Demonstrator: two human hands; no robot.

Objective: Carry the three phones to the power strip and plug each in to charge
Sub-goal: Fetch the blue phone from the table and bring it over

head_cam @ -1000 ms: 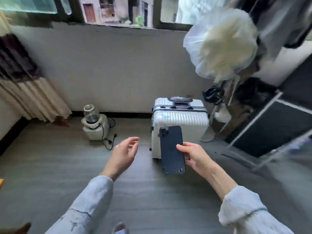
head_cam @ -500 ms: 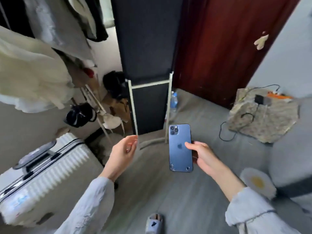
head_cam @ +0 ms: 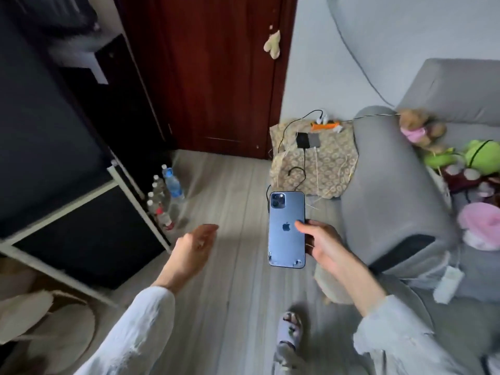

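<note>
Standing on grey plank flooring (head_cam: 230,185), facing a dark red door (head_cam: 216,77) at upper centre, grey sofa (head_cam: 392,198) filling the right. Gripping a blue phone (head_cam: 286,228) in the right hand (head_cam: 322,244) at frame centre, back up, long axis vertical, cameras toward the top. Holding the left hand (head_cam: 192,247) loose and empty. Pointing toward the orange power strip (head_cam: 324,125) on patterned cloth (head_cam: 335,163), upper right of centre.

Blue phone (head_cam: 286,228), back out. Orange power strip (head_cam: 325,126) on a beige cloth (head_cam: 335,158) with a ring pattern. Black and grey phones (head_cam: 308,140) on the cloth. Dark red door (head_cam: 216,77), grey sofa (head_cam: 392,198), pale grey wood-plank floor (head_cam: 230,307). Green plush toy (head_cam: 481,158), pink plush toy (head_cam: 481,223). White sleeves (head_cam: 140,334).
</note>
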